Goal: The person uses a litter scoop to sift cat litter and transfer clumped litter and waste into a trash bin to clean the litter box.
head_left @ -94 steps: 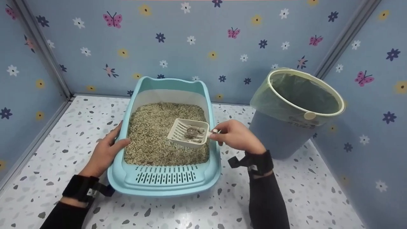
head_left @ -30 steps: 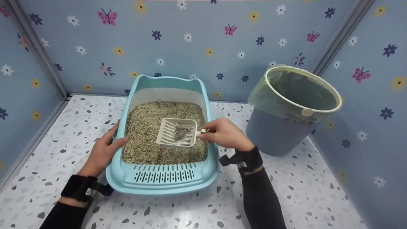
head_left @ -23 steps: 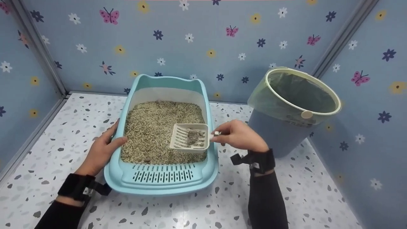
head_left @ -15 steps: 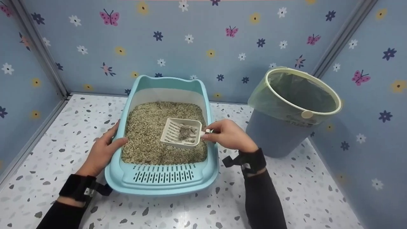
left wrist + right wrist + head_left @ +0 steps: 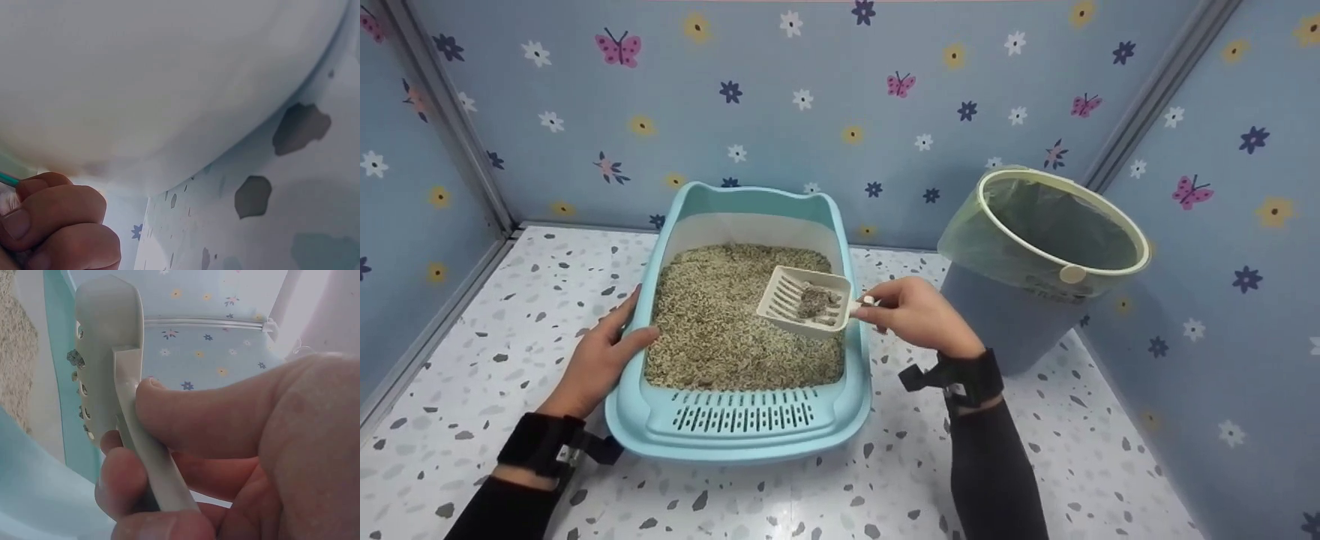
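Observation:
Close over the litter in the blue litter box (image 5: 832, 405), my right hand (image 5: 919, 311) holds a cream slotted litter scoop (image 5: 806, 327). Thumb and fingers grip its handle (image 5: 154, 461), as the right wrist view shows. Greyish-brown clumps (image 5: 815, 300) lie in the scoop's pan, and bits poke through its slots in the right wrist view. Tan granular litter (image 5: 705, 322) covers the box's floor. My left hand (image 5: 596, 360) holds the box's left rim, thumb over the top; curled fingers (image 5: 62, 214) show beside the box's pale underside (image 5: 140, 84) in the left wrist view.
Right of the box stands a blue-grey bin (image 5: 997, 315) with a cream ring (image 5: 1072, 274) and a greenish bag liner (image 5: 975, 232). Flower-patterned walls (image 5: 780, 112) rise behind and at both sides of the speckled white surface (image 5: 960, 517).
The scoop has swung right, left and right again above the litter over the last second, now slightly higher and tilted. The clumps stay in it. My left hand keeps its place on the rim.

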The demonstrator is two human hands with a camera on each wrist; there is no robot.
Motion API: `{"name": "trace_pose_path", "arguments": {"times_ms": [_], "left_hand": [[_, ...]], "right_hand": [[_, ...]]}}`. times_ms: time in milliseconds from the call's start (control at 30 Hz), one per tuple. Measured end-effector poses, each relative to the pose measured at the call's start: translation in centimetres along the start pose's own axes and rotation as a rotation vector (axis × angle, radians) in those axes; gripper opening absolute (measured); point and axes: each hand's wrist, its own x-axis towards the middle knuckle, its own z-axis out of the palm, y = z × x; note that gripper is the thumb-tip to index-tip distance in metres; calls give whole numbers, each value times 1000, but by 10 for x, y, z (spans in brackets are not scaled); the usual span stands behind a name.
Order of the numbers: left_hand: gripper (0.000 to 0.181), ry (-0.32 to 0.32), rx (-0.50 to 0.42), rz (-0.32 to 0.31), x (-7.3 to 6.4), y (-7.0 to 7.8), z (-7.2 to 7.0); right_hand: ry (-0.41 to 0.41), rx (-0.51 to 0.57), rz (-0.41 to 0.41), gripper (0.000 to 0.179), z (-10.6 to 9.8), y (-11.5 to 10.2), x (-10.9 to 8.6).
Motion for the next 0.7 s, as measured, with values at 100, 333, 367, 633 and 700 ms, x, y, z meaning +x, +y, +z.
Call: {"name": "trace_pose_path", "arguments": {"times_ms": [100, 333, 367, 633, 700], "left_hand": [[74, 0, 10, 1, 0, -2, 1], [74, -22, -8, 10, 2, -1, 4], [74, -23, -9, 11, 2, 0, 4], [74, -5, 9, 0, 1, 0, 1], [74, -5, 15, 0, 1, 0, 1]], "right_hand": [[27, -20, 10, 28, -18, -3, -7], [116, -107, 66, 28, -78, -8, -25], [131, -123, 73, 31, -88, -9, -27], [268, -140, 198, 41, -155, 0, -44], [298, -133, 218, 42, -167, 6, -49]]}}
